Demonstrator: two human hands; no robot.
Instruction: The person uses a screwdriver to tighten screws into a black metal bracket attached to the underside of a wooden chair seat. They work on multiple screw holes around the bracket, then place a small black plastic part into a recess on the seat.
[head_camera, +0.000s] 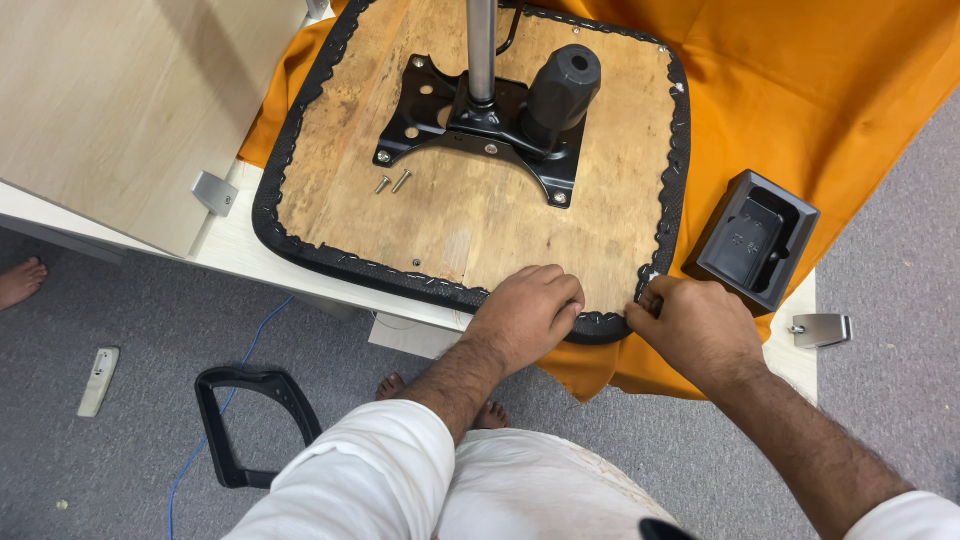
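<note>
Gripping near edge of upturned seat base (480, 215) w/ both hands: left (528, 312), right (697, 325).

Colours of the chair seat and the things around it

The seat board (470, 220) is pale brown wood with darker stains, its edge trim (300, 245) black with small silver staples. The metal plate (480, 125) and knob (562, 85) are black, the pole (481, 45) shiny silver, the two screws (392, 182) grey. The cloth (820, 90) is plain orange, the plastic cover (755, 240) black, the carpet (120, 300) grey, the cable (240, 375) blue, the sleeves (370, 470) white.
</note>
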